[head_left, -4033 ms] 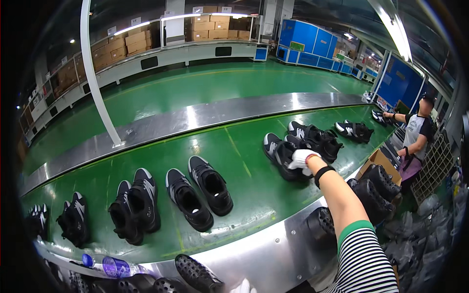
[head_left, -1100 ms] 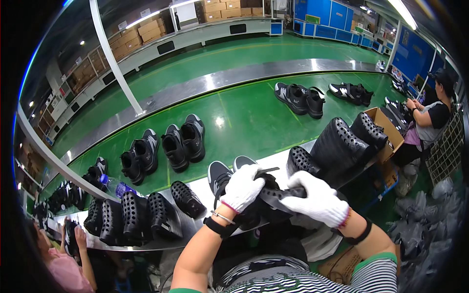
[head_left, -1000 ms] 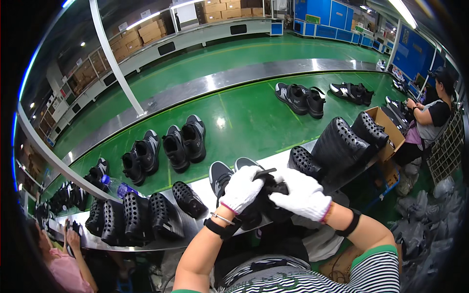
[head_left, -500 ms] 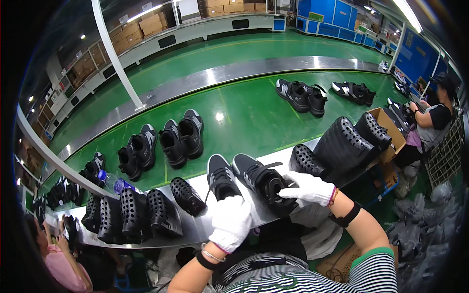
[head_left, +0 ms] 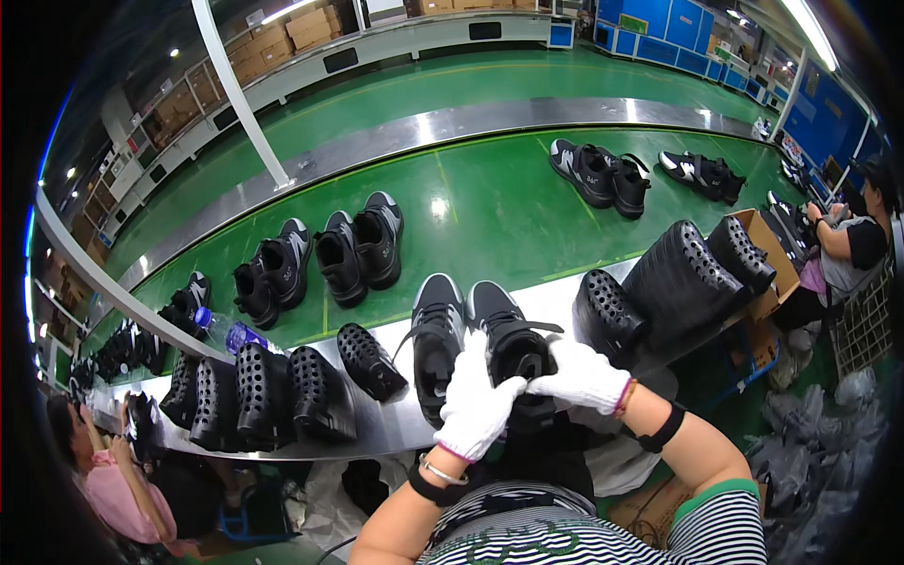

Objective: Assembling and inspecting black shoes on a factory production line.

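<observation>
Along the silver metal ledge [head_left: 400, 424], I watch one black, grey-toed, strapped shoe [head_left: 513, 329] held toe-away.
The white-gloved left hand [head_left: 478, 403] grasps its near left side and the white-gloved right hand [head_left: 586, 375] its near right side, fingertips close together at the heel; its black, grey-toed mate [head_left: 436, 325] stands just left, a black, hole-studded form [head_left: 612, 315] farther right.
</observation>
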